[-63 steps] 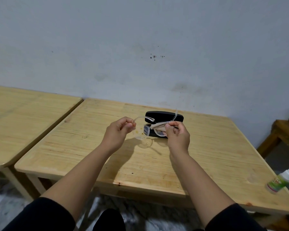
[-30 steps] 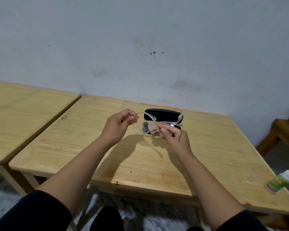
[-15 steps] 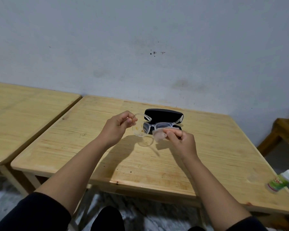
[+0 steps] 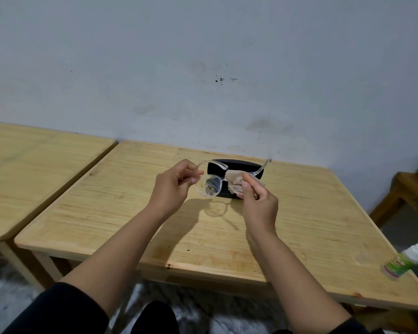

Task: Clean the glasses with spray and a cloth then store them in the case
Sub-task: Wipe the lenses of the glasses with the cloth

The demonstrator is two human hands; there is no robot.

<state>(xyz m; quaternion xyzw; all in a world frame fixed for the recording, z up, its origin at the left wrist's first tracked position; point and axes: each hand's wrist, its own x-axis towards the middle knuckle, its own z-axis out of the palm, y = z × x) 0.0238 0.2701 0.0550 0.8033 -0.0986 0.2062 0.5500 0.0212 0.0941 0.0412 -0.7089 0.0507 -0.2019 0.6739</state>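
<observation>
Clear-framed glasses (image 4: 209,185) hang in the air above the wooden table (image 4: 130,213), temples unfolded and pointing away from me. My left hand (image 4: 173,188) pinches the frame at its left hinge. My right hand (image 4: 258,201) presses a beige cloth (image 4: 234,178) around the right lens, which the cloth hides. Just behind the glasses a black case (image 4: 237,165) lies on the table. A small white spray bottle (image 4: 405,262) with a green label lies on its side at the table's right front corner.
A second wooden table (image 4: 34,169) stands to the left with a narrow gap between. A wooden stool (image 4: 405,191) sits at the far right. A pale wall rises right behind both tables.
The cloth in my right hand has gone from below the frame back up onto the right lens. The left hand has kept its pinch on the frame, which tilted slightly.
</observation>
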